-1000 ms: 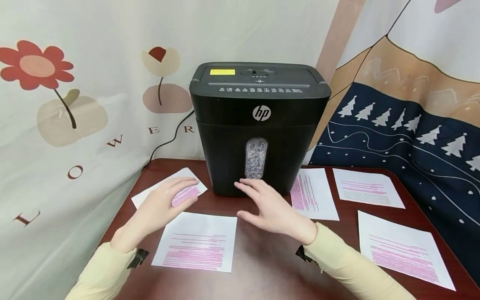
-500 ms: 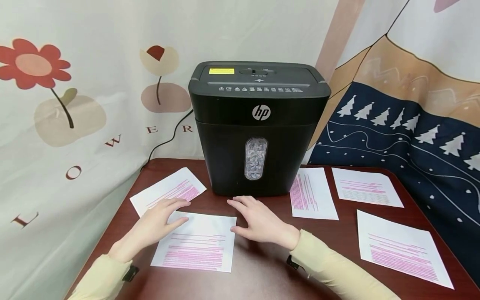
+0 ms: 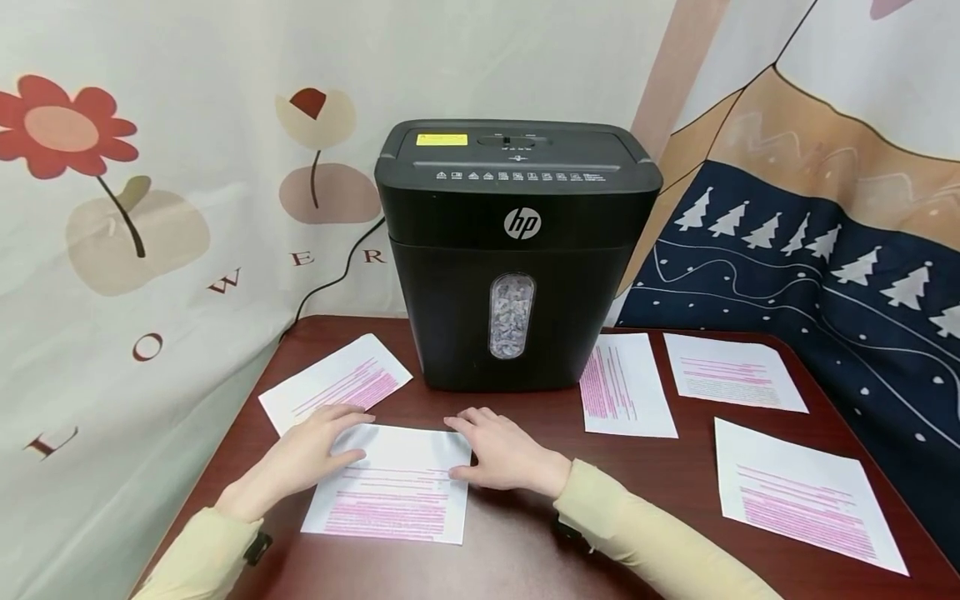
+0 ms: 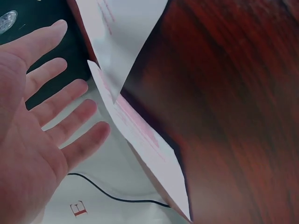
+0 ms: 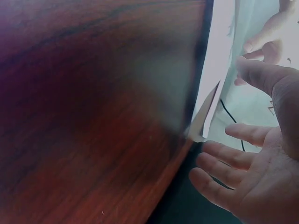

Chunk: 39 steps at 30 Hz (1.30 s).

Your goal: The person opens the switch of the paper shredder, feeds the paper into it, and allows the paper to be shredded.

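In the head view, a printed sheet with pink highlighted lines (image 3: 386, 504) lies flat on the table, between my two hands. My left hand (image 3: 300, 458) is over its upper left edge, fingers spread and loosely bent. My right hand (image 3: 506, 454) is at its upper right edge, thumb and fingers apart. Both wrist views show bare palms and nothing gripped; whether a fingertip touches the sheet I cannot tell. Behind the left hand lies another highlighted sheet (image 3: 337, 379), partly covered. A black HP paper shredder (image 3: 450, 300) stands upright behind the hands, with shreds in its window.
To the right of the shredder lie several more highlighted sheets: one beside its base (image 3: 648, 392), one at the back (image 3: 738, 346), one near the right edge (image 3: 810, 500). A black cord (image 3: 330, 286) runs behind the shredder. Printed cloth (image 3: 225, 67) hangs around the brown table (image 3: 525, 550).
Both hands have come down and toward the front. The left has left the back-left sheet for the near one; the right has moved left, from before the shredder to that sheet's edge.
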Motion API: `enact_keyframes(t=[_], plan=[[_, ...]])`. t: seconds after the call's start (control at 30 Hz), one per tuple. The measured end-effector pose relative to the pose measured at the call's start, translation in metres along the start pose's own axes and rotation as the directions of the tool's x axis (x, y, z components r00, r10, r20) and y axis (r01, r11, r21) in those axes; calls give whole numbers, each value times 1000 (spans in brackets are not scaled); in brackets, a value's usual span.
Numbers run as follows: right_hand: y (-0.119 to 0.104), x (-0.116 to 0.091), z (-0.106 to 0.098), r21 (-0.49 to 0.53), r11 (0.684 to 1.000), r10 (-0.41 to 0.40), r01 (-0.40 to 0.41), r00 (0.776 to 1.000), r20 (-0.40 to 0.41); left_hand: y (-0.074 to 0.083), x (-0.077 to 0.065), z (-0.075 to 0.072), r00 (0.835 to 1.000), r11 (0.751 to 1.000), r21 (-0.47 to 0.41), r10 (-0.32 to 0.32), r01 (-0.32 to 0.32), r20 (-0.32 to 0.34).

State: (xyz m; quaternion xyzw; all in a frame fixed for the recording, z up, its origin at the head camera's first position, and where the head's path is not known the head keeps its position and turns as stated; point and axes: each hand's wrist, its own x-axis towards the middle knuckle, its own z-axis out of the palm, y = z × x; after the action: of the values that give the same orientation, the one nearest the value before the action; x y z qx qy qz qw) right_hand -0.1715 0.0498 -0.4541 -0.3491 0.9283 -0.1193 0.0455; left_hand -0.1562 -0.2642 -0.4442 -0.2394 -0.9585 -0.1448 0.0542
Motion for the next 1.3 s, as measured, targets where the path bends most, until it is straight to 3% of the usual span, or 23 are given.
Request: enact_keyframes(t=[0.13,0.37,0.5,0.67,0.83,0.97,1.13,1.3], plan=[[-2,4,4,-24,1000,9,-9,1000,13,-1,1,4,1000,1000,10,25,-25,0],[-5,5,9,-98,995,17,-15,999,29,2,-1,9,999,1000,4,0,0,47],[-5,5,8,-126,992,14,-12,1000,16,2,-2,13,998,1000,15,19,-20,53],[-5,4,7,-123,992,20,-17,1000,19,2,-1,17,998,999,28,36,-38,52],[-4,3,6,-88,995,54,-52,998,26,4,2,19,998,1000,16,10,-11,55],[-3,2,5,-66,995,77,-76,997,16,8,6,21,1000,1000,2,-4,4,22],[-2,0,4,-35,994,103,-104,995,-13,14,10,21,997,999,-26,-27,26,-66],[7,-4,7,36,994,105,-102,992,-75,22,11,21,990,991,-120,-80,65,-117]])
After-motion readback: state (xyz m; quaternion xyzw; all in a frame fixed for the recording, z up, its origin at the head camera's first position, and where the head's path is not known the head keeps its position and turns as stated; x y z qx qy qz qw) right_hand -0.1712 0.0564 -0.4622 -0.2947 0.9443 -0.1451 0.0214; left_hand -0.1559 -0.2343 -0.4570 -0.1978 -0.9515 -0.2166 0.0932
